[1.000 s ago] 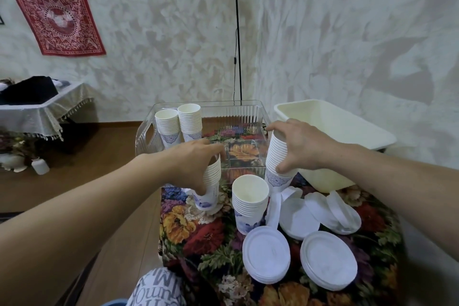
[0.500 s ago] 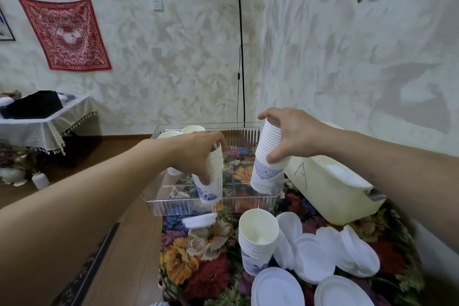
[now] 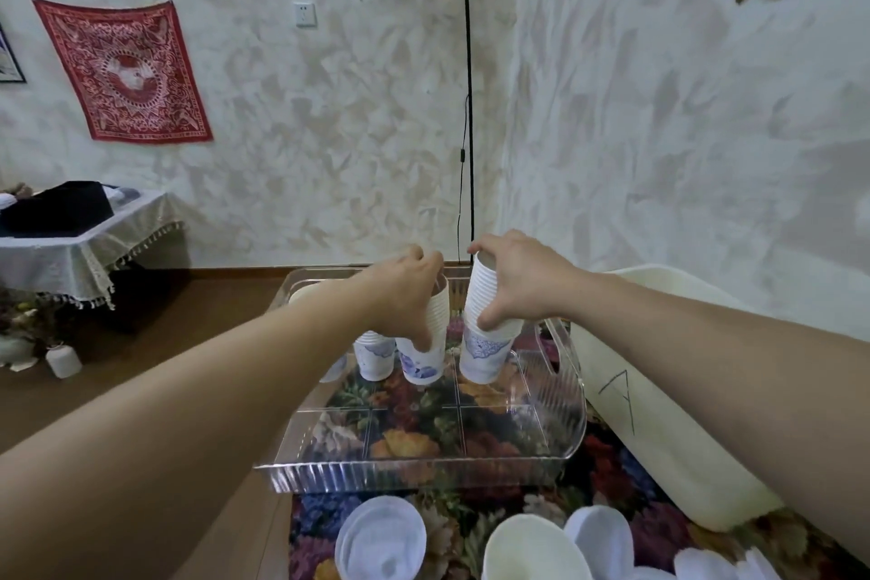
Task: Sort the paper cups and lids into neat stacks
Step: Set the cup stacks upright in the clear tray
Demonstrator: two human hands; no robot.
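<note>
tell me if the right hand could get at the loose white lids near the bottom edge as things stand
Probably not yet: the right hand grips a cup stack over the clear tray. The lids lie uncovered on the near side, so once it lets go, the way looks free.

Left hand and right hand are carrying gripped cup stacks forward, off floral tablecloth, into clear tray. Left stack and right stack are descending toward tray's far compartments, beside stack already there.
</note>
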